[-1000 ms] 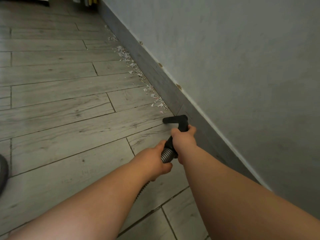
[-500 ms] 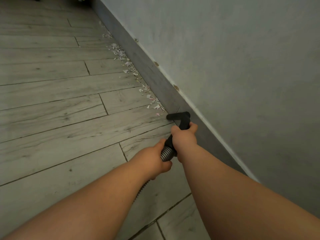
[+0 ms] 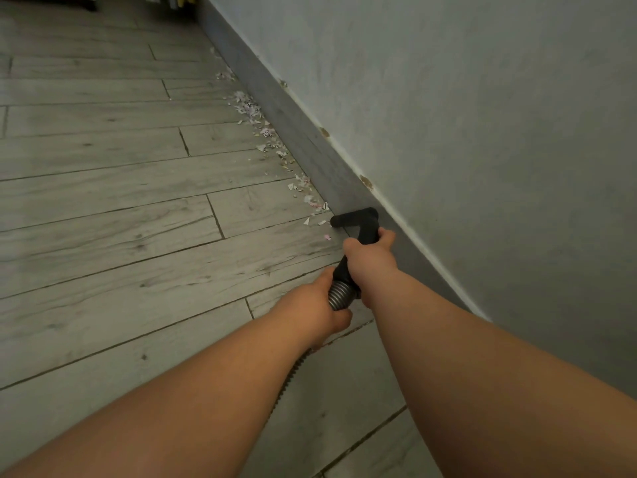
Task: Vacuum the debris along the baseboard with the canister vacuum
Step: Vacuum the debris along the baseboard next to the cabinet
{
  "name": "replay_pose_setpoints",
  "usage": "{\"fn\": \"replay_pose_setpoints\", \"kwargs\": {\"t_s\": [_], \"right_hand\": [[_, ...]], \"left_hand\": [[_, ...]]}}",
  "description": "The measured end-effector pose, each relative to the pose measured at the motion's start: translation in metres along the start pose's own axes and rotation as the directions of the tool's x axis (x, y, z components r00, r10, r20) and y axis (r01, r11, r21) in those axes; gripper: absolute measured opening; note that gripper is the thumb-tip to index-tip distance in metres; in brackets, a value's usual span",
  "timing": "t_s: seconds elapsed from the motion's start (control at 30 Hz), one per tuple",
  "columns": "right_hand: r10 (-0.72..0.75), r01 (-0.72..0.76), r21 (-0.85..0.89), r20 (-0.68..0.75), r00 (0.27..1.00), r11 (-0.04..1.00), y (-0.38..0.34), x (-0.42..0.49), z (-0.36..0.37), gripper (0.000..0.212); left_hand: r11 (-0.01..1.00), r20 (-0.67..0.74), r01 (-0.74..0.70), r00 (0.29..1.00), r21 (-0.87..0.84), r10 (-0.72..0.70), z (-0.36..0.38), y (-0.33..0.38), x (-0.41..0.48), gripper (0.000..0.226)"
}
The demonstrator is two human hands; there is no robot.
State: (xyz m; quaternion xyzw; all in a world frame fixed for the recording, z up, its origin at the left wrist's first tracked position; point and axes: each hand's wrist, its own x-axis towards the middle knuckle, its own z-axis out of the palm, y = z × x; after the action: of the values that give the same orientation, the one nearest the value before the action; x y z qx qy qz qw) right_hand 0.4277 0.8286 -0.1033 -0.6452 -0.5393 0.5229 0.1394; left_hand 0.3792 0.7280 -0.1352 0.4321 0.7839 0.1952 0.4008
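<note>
Debris (image 3: 267,132): small pale flakes, white with some pink, irregular torn shapes. It lies in a thin strip on the floor (image 3: 120,208) tight against the baseboard (image 3: 303,146), running from far up the view to just ahead of the nozzle. A few loose flakes sit beside the nozzle's left tip.

Head view:
Nozzle (image 3: 351,218) is matte black plastic, a short T-shaped head on an angled neck. The head is down at floor level with its right end at the baseboard – can't tell if it actually touches.
Right hand (image 3: 371,260) grips the black neck just behind the head, fingers curled round it and pressed together.
Left hand (image 3: 310,310), directly behind, holds the hose (image 3: 339,295) – grey, ribbed, corrugated. Its fingers wrap under the hose, tips hidden.
The hose shows again, dark and thin, below the left forearm.
Floor is grey wood-grain planks, matte, with dark joints.
Baseboard is flat, smooth, darker grey.
Wall (image 3: 482,132) is light grey, slightly mottled, with brown chipped spots (image 3: 366,182) along the baseboard's top edge.
Both forearms are bare
</note>
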Motion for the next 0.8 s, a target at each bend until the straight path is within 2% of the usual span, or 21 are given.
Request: {"fn": "replay_pose_setpoints", "kwargs": {"t_s": [0.2,0.4,0.57,0.7,0.8], "right_hand": [[-0.017,0.018,-0.087,0.013,1.0,0.996,-0.013,0.012,0.008,0.065],[-0.006,0.008,-0.061,0.04,0.999,0.998,-0.022,0.014,0.007,0.066],[0.008,-0.004,-0.04,0.096,0.995,0.999,-0.021,0.01,0.011,0.066],[0.014,-0.009,-0.047,0.112,0.994,0.999,-0.024,0.004,0.013,0.068],[0.011,-0.005,-0.085,0.073,0.997,0.996,-0.022,-0.001,0.007,0.065]], "left_hand": [[0.998,0.013,0.039,0.999,-0.057,-0.038,-0.01,0.001,0.01,0.077],[0.995,-0.009,0.064,0.998,-0.08,-0.065,-0.013,0.009,0.008,0.076],[0.999,-0.078,0.046,0.996,-0.024,-0.048,-0.012,0.008,-0.005,0.073],[0.998,-0.059,0.049,0.997,-0.04,-0.051,-0.016,0.008,-0.014,0.072],[0.998,-0.024,0.032,0.999,-0.045,-0.033,-0.016,0.009,-0.016,0.07]]}}
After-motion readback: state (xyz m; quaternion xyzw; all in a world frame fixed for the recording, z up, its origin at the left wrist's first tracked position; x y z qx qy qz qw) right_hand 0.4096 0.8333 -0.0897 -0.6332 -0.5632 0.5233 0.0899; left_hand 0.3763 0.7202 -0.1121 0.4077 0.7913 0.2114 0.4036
